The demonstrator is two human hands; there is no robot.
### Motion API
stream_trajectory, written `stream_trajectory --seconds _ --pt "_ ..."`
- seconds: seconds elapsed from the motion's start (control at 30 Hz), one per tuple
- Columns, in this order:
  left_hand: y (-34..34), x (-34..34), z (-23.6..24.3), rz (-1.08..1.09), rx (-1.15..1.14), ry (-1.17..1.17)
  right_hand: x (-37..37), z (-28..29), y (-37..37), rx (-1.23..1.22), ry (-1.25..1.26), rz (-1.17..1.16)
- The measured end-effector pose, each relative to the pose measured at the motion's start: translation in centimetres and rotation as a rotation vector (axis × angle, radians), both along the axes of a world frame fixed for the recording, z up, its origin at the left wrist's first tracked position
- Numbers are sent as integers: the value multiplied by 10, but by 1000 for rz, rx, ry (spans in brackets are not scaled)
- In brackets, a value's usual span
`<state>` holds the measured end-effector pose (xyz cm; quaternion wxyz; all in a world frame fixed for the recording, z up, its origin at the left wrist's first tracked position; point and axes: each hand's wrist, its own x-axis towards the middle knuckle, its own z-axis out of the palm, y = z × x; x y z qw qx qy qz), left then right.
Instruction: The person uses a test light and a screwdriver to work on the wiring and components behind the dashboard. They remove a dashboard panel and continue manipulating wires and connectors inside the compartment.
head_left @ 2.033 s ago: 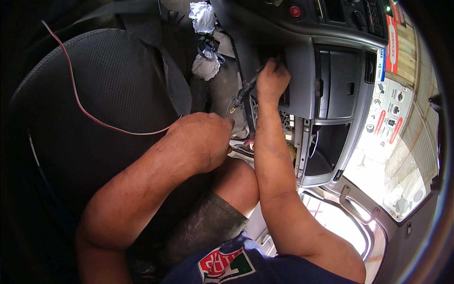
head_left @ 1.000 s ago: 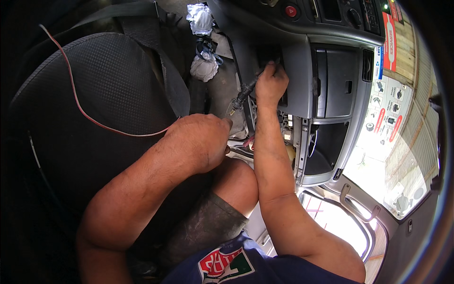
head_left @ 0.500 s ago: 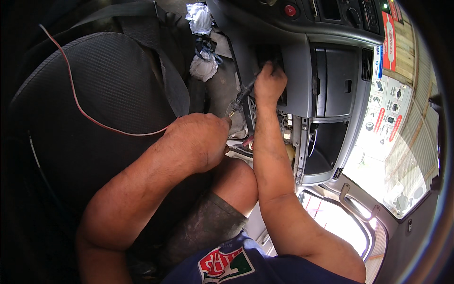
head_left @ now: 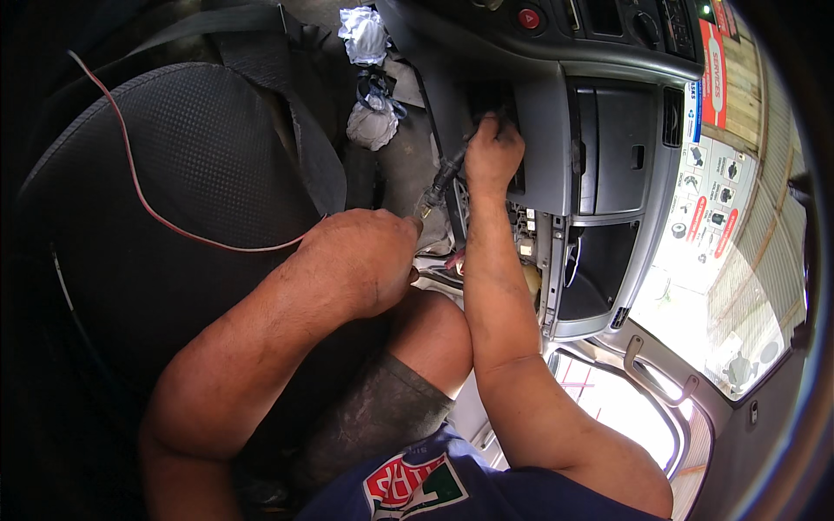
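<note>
My right hand (head_left: 493, 161) is closed on a black wrapped cable (head_left: 447, 176) in front of a dark opening (head_left: 497, 97) in the grey dashboard. The cable's lower end, with a small brass-coloured tip (head_left: 426, 211), points toward my left thumb. My left hand (head_left: 369, 259) is curled closed just below that end, its back to the view. What its fingers hold is hidden. A thin red-and-white wire (head_left: 143, 193) crosses the black seat (head_left: 217, 113) and disappears behind the left wrist.
Below the opening, exposed fuses and connectors (head_left: 526, 230) line the dashboard beside an open storage recess (head_left: 595, 269). Two silvery crumpled bundles (head_left: 372, 122) sit between seat and dashboard. My bent knee (head_left: 434, 334) is under my hands. The windscreen (head_left: 712, 226) lies to the right.
</note>
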<state>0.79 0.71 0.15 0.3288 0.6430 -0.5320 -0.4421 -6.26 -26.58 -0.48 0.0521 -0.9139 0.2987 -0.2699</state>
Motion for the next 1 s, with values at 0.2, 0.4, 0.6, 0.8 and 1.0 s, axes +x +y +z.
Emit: stream_trajectory --seconds 0.2,0.4,0.6,0.8,1.0 --pt "2 1 3 10 3 16 0 -5 -5 -89 26 3" --pt "0 2 2 -21 48 18 3 -5 -4 -70 -2 18" --pt "1 -1 0 12 6 16 6 -1 1 -5 -24 -22" --pt "-4 1 -5 -78 76 3 7 -4 -3 -16 29 -76" --pt "2 0 0 34 -6 20 -4 4 6 -90 -49 58"
